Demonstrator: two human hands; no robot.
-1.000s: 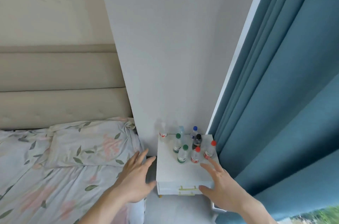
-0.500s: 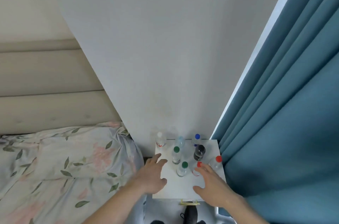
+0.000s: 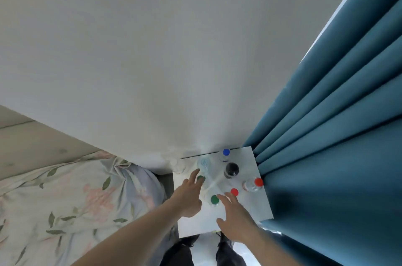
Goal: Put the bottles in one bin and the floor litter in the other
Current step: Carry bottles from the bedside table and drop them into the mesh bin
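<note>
Several plastic bottles stand on a white nightstand (image 3: 256,204), seen from above. I pick out a blue-capped bottle (image 3: 225,153), a dark bottle (image 3: 231,170), a red-capped bottle (image 3: 254,183), a second red cap (image 3: 234,192) and two green caps. My left hand (image 3: 189,196) reaches over the table with straight fingers, their tips at the far green-capped bottle (image 3: 201,178). My right hand (image 3: 237,217) hovers open, fingertips beside the near green-capped bottle (image 3: 214,200). Neither hand holds anything. No bin or floor litter is in view.
A bed with a floral cover and pillow (image 3: 71,196) lies left of the nightstand. A white wall (image 3: 174,58) rises behind it. Blue curtains (image 3: 326,146) hang close against the right edge. My legs and shoes (image 3: 224,244) stand on the floor below.
The camera has come closer and now looks straight down on the nightstand. Both hands have moved forward over its top to the green-capped bottles.
</note>
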